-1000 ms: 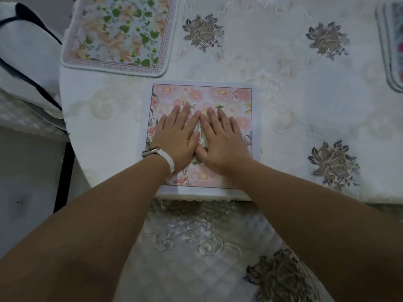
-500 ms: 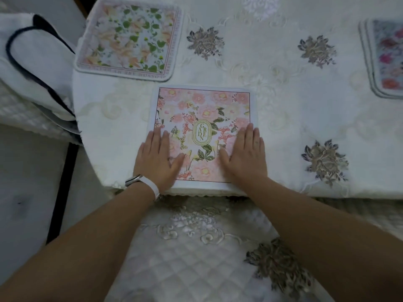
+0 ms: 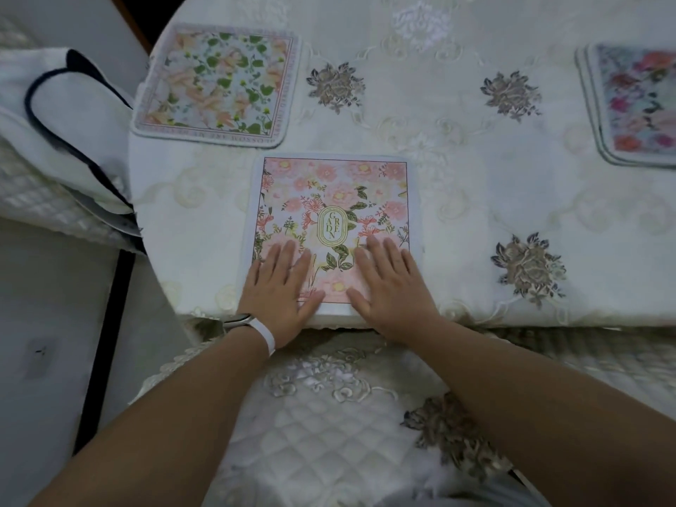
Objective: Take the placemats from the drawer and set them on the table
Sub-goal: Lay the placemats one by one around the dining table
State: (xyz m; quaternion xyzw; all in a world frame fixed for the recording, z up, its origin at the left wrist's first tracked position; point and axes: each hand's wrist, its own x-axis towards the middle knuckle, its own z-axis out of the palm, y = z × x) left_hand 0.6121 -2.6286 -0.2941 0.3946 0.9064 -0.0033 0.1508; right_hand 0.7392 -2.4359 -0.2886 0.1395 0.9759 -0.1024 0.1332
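Observation:
A pink floral placemat [image 3: 334, 199] with a "GARDEN" oval lies flat at the near edge of the table [image 3: 457, 184]. My left hand [image 3: 281, 287], a white band on its wrist, rests flat on the mat's near left corner. My right hand [image 3: 393, 283] presses flat on the near right corner. Both hands have fingers spread and grip nothing. A green-and-peach floral placemat [image 3: 219, 84] lies at the far left of the table. At the right edge of the frame lies a darker floral placemat [image 3: 636, 104], partly cut off, seemingly a stack of two.
The table wears a white embroidered cloth with grey flower motifs. A quilted white chair seat [image 3: 329, 433] sits below the table edge under my forearms. Another white chair with dark piping [image 3: 69, 133] stands at the left, beside grey floor.
My hands slid from the centre of the pink placemat apart and back to its near corners, uncovering the "GARDEN" oval. The view has shifted back, showing more of the table.

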